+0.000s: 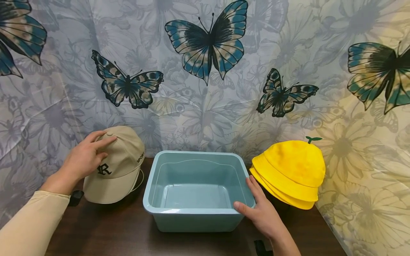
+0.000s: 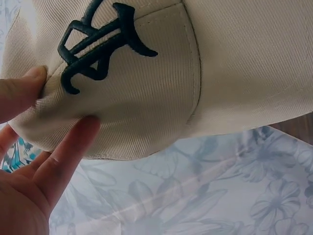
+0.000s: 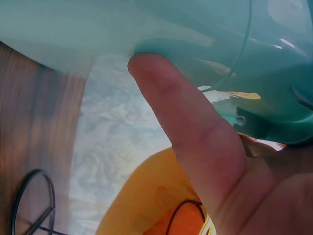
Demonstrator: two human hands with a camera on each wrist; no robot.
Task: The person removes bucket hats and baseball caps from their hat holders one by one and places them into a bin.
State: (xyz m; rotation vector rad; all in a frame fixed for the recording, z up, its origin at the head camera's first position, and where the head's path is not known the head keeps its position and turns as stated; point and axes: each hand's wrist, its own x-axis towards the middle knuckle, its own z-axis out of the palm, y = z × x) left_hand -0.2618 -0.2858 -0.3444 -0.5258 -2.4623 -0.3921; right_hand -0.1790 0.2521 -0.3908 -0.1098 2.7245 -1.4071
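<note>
At the left of the table a beige baseball cap point(image 1: 123, 153) with a dark embroidered letter sits brim down toward the front. My left hand point(image 1: 84, 154) grips its crown, and the left wrist view shows the thumb and a finger pressing into the fabric point(image 2: 122, 117). In the middle stands a light blue plastic basin point(image 1: 195, 222) with nothing inside. My right hand point(image 1: 264, 213) holds the basin's front right corner, thumb over the front rim and fingers along the right side. Close up, one digit of the right hand point(image 3: 190, 127) lies against the basin wall point(image 3: 161, 24).
Stacked yellow bucket hats point(image 1: 288, 167), the top one with a green sprout, stand right of the basin beside my right hand. The dark wooden table point(image 1: 112, 231) ends at a right edge. A butterfly-patterned cloth point(image 1: 205, 117) hangs close behind everything.
</note>
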